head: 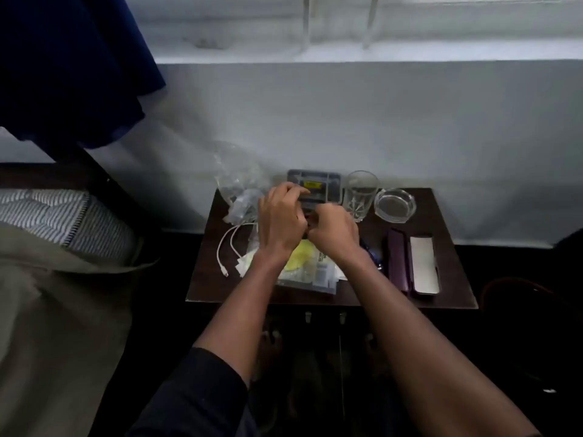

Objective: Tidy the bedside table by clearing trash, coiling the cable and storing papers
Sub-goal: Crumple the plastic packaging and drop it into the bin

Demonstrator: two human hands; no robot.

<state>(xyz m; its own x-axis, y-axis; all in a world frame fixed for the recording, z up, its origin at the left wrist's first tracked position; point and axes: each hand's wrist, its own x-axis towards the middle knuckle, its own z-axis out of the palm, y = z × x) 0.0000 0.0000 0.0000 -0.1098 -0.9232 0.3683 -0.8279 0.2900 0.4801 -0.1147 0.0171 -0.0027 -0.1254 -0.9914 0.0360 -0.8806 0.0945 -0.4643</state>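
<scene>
Head view looks down on a small dark counter (441, 216) set against a pale wall. Both hands meet over its middle, toward the back edge. The left hand (280, 220) has its fingers curled, fingertips on the front of a grey compartmented tray (325, 181) that stands at the back edge; whether it grasps anything I cannot tell. The right hand (334, 230) is clenched, knuckles up, touching the left, and what its grip holds is hidden. A crumpled clear plastic bag (235, 184) sits at the back left corner. The white cable (225, 247) lies loose in a loop along the left edge, its plug end toward the front. Papers with a yellow patch (303, 257) lie under the wrists near the front edge. A drinking glass (359, 193) and a glass ashtray (394, 205) stand at the back right. A dark case (397, 260) and a grey flat case (424, 264) lie side by side near the right edge.
</scene>
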